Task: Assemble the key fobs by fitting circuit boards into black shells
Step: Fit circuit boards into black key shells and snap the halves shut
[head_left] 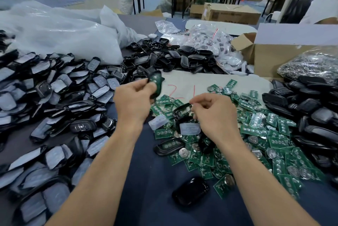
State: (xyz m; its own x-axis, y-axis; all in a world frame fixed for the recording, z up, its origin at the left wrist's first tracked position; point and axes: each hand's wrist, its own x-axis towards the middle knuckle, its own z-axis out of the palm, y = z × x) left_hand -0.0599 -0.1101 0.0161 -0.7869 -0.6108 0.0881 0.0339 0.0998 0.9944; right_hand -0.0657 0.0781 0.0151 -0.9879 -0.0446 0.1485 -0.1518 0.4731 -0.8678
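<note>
My left hand (pixel 134 100) is raised over the table and grips a black shell with a green circuit board (pixel 156 81) set in it. My right hand (pixel 213 111) pinches the rim of another black shell (pixel 182 109) just above the heap of green circuit boards (pixel 256 134). Loose black shells (pixel 175 59) are piled at the back centre, and more lie at the right (pixel 311 112). A glossy black shell (pixel 190 191) lies alone near the front, face down. Another shell with a board inside (pixel 168 147) rests at the heap's left edge.
Shells with grey film over them (pixel 54 101) cover the left side. Big clear plastic bags (pixel 60 33) sit behind them. A bag of button pads (pixel 215 44), an open cardboard box (pixel 274 55) and a bag of metal rings (pixel 311 64) stand at the back right. Dark blue cloth (pixel 155 180) covers the table.
</note>
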